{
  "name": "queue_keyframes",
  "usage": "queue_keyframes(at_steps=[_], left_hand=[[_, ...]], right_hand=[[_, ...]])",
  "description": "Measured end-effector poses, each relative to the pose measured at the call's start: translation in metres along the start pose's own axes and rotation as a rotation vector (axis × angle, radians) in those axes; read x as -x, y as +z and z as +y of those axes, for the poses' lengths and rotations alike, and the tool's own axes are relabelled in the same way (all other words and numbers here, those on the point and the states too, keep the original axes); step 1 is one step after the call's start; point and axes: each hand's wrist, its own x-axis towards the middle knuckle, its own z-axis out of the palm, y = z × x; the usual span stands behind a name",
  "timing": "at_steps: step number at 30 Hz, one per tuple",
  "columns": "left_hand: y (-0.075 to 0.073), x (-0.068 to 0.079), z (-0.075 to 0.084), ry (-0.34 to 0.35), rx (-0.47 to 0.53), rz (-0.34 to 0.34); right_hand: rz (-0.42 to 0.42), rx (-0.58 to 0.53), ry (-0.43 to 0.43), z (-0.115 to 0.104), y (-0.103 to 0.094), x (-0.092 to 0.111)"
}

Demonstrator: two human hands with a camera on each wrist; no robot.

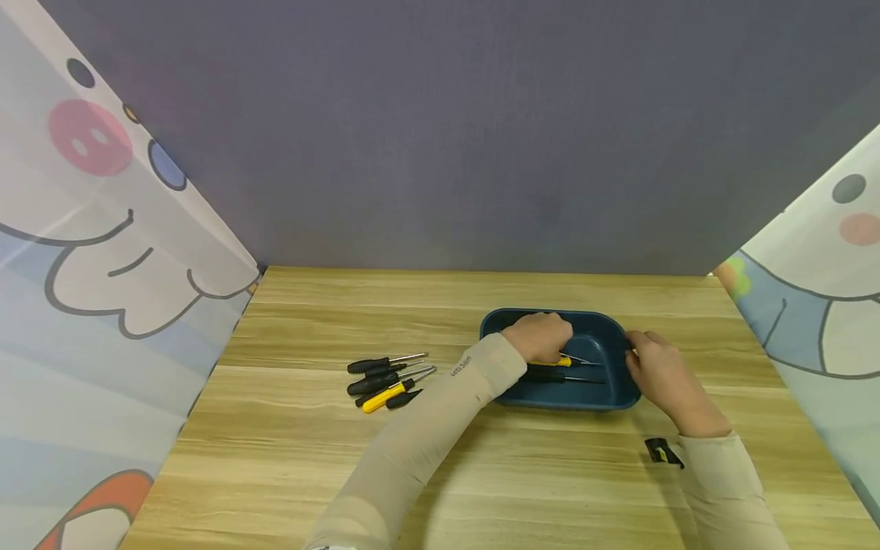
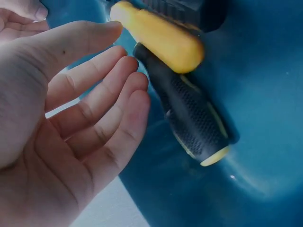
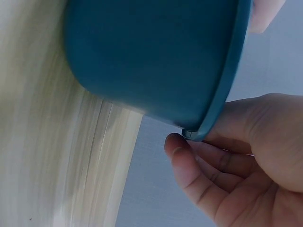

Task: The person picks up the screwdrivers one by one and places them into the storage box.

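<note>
A dark blue plastic tub (image 1: 605,344) stands on the wooden table. Inside lie a yellow-handled screwdriver (image 1: 564,361) and a black-handled screwdriver (image 1: 546,376). My left hand (image 1: 543,336) reaches down into the tub with nothing in its grasp. In the left wrist view its fingers are loosely bent and the thumb is apart, the fingertips close beside the yellow handle (image 2: 165,40) and a black handle with a yellow end (image 2: 194,113). Another dark ridged handle (image 2: 189,12) lies above them. My right hand (image 3: 246,156) pinches the tub's rim at its right end, between thumb and fingers.
Left of the tub, several screwdrivers lie in a loose pile on the table, among them a black-handled one (image 1: 367,366) and a yellow-handled one (image 1: 385,399). A grey panel (image 1: 481,153) rises behind the table. Cartoon-printed sheets (image 1: 89,267) hang on both sides.
</note>
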Motion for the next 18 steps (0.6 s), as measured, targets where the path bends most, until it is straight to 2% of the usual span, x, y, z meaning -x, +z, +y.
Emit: queue_keyframes(at_steps=[4, 9, 13, 18], left_hand=[[-0.004, 0.003, 0.002, -0.010, 0.003, 0.000], [-0.014, 0.017, 0.006, -0.013, -0.010, -0.006], [-0.025, 0.036, 0.006, -0.011, -0.024, 0.012], [-0.033, 0.069, -0.003, 0.007, -0.039, 0.058]], right_hand=[[0.014, 0.003, -0.007, 0.000, 0.001, 0.000], [-0.007, 0.002, 0.001, -0.001, 0.001, -0.001], [0.001, -0.001, -0.005, -0.001, 0.000, 0.000], [0.008, -0.006, -0.015, -0.001, -0.001, 0.000]])
